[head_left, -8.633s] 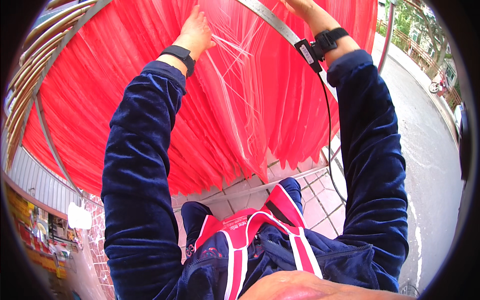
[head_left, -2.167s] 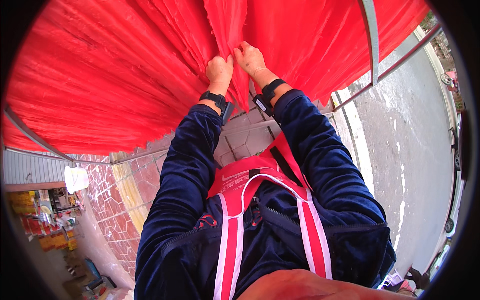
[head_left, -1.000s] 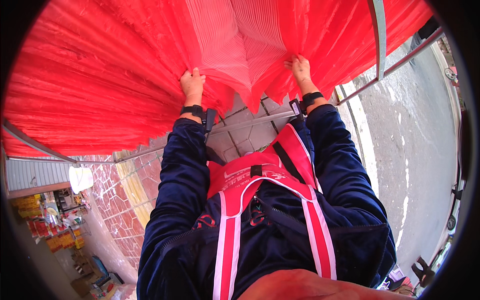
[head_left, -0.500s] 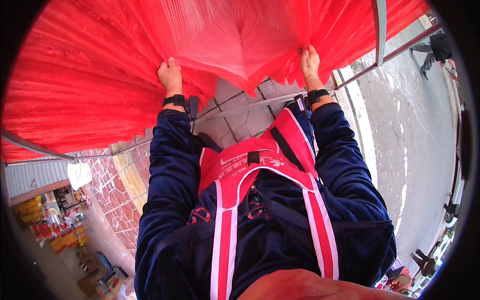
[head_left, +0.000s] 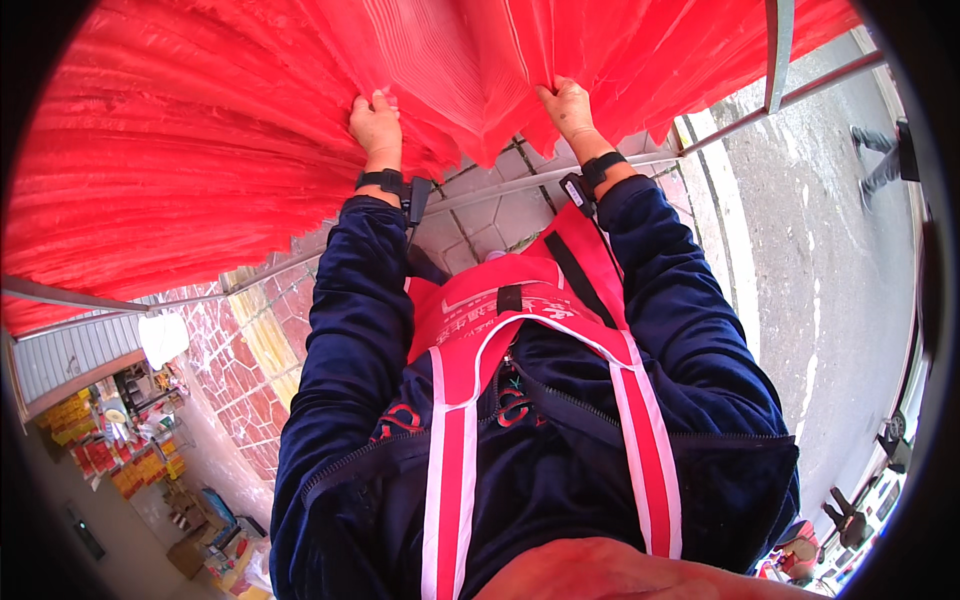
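A thin metal rail [head_left: 480,193] crosses low beneath the hands, between the person's body and the work, and joins a side rail [head_left: 830,79] at the right, where a flat grey bar [head_left: 778,60] rises near the picture's upper edge. Pale paving [head_left: 475,216] shows under the crossing. Over at the right lies a grey road [head_left: 770,260], with a passer-by's legs [head_left: 882,165] on it, well apart from the hands. At the left, a white bucket [head_left: 163,340] is near a corrugated panel [head_left: 75,355], and stacked goods [head_left: 130,465] sit lower down.

The red cloth [head_left: 200,150] hangs in front of the person, filling the upper part of the view. It is bunched into dense gathers at both sides; between the hands a thinner, finely pleated stretch spreads out, paler and ribbed, dipping to a point. Its lower edge is jagged. The left hand [head_left: 376,126] has its grip pinching the cloth at one side of this stretch, and the right hand [head_left: 570,108] pinches the other side.
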